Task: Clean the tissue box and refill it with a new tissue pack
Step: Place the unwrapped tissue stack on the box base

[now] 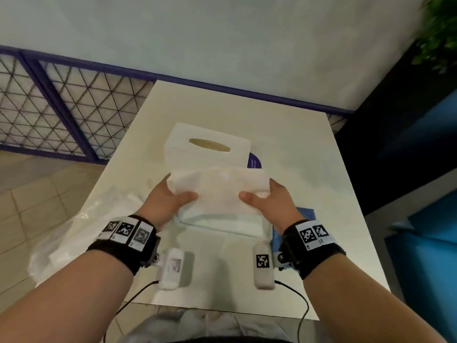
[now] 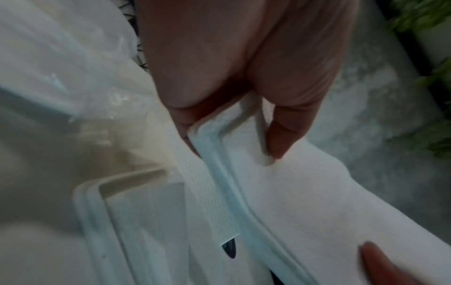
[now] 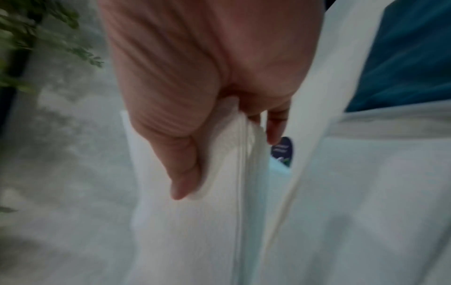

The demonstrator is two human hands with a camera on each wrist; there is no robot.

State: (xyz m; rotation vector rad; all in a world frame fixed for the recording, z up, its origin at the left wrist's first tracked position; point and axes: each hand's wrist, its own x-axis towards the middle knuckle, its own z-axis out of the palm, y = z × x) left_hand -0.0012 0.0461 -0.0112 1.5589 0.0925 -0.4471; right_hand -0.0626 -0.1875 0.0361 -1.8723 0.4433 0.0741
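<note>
So here we've got both hands on the tissue stack (image 1: pixel 218 191), holding it up above the white table (image 1: pixel 321 194), just this side of the tissue box lid (image 1: pixel 207 144). Our left hand (image 1: pixel 165 201) grips the left end, thumb pressed on top and the other fingers curled underneath; in the left wrist view the thumb (image 2: pixel 280 138) dents the soft paper. Our right hand (image 1: pixel 272 201) does the same on the right end, thumb on top, fingers tucked under. The right wrist view shows the thumb (image 3: pixel 183 173) clamped down on the folded sheets.

The lid sits further back on the table, oval slot facing up. Under the stack there's a white tray-like shape (image 2: pixel 102 212) with a raised rim, probably the box's base, but the wrist shot is too blurry to be sure. A purple label (image 1: pixel 254 160) peeks out beside the lid's right end. A crinkly clear plastic bag (image 1: pixel 81 219) lies at the table's left edge and a blue cloth (image 1: pixel 306 214) lies on the right, partly behind our right wrist. Green plant (image 1: pixel 440 28) in the top right corner.
</note>
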